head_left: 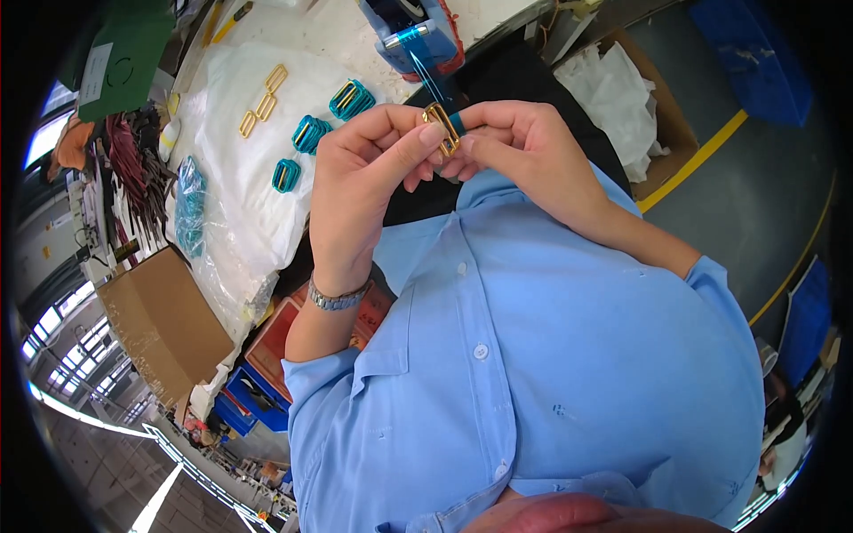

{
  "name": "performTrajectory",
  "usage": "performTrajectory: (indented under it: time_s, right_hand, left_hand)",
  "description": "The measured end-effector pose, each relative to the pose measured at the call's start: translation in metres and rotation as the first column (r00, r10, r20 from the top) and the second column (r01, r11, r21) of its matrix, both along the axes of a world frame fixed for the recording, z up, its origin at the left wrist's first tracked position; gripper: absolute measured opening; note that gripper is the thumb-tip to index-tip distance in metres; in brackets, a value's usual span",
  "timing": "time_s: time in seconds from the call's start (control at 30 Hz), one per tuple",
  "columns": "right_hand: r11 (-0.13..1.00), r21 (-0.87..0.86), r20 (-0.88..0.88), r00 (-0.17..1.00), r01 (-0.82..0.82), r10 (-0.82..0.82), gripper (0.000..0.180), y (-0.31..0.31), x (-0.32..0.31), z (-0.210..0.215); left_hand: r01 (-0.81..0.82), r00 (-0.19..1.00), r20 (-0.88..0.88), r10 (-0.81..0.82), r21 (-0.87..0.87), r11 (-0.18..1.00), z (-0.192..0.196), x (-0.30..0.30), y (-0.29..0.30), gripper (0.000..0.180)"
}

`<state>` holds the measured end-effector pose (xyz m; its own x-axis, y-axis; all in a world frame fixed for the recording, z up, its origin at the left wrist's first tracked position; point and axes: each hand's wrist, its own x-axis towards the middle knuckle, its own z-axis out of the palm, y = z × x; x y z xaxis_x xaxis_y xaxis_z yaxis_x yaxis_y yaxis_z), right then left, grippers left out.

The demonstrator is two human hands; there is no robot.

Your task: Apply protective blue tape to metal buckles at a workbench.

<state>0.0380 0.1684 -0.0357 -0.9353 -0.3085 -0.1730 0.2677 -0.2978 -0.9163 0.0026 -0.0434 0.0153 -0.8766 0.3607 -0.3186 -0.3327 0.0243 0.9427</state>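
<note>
A grey concrete floor (755,195) with a yellow line (702,155) is filling the right side of the frame, and a blue crate (755,53) is sitting at the upper right beside an open cardboard box (662,111) stuffed with white wrapping (613,89). Windows are glowing along the far left rim. A worktable (329,35) is running across the top, and a white padded sheet (258,160) is covering its left part. A brown cardboard box (160,324) is lying at the lower left, with red and blue bins (262,373) just beside it.

On the sheet, three bare gold buckles (264,100) are lying in a row, and three buckles wrapped in teal tape (311,133) are lying just right of them. A blue tape dispenser (418,35) is standing at the top centre, and a strip of teal tape (426,71) is running down from it.

The left hand (364,195), wearing a metal wristwatch (338,298), and the right hand (524,151) are meeting at upper centre, both pinching a gold buckle (442,129) between thumb and fingertips, with the tape strip reaching it.
</note>
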Motion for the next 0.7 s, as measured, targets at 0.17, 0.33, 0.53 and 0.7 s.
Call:
performTrajectory:
  time_s: [0.17,0.33,0.53,0.7]
  right_hand:
    - [1.000,0.008,-0.016,1.000,0.001,-0.001,0.023,0.000,0.001,0.002]
    - [1.000,0.003,-0.023,1.000,0.013,-0.013,0.022,-0.001,0.003,0.003]
    - [1.000,0.022,0.013,1.000,-0.018,0.017,0.025,0.000,-0.003,-0.001]
    - [1.000,-0.004,0.043,0.999,0.022,-0.022,0.026,-0.001,-0.003,-0.008]
  left_hand:
    - [0.004,1.000,-0.002,-0.004,-0.034,0.999,-0.001,-0.002,-0.001,0.019]
    - [0.022,0.999,0.043,-0.021,-0.014,1.000,-0.004,-0.008,0.000,0.018]
    - [-0.006,0.998,0.067,0.006,0.008,1.000,-0.021,-0.007,0.001,0.017]
    - [-0.062,0.998,-0.026,0.060,-0.080,0.995,-0.025,-0.001,0.010,0.019]
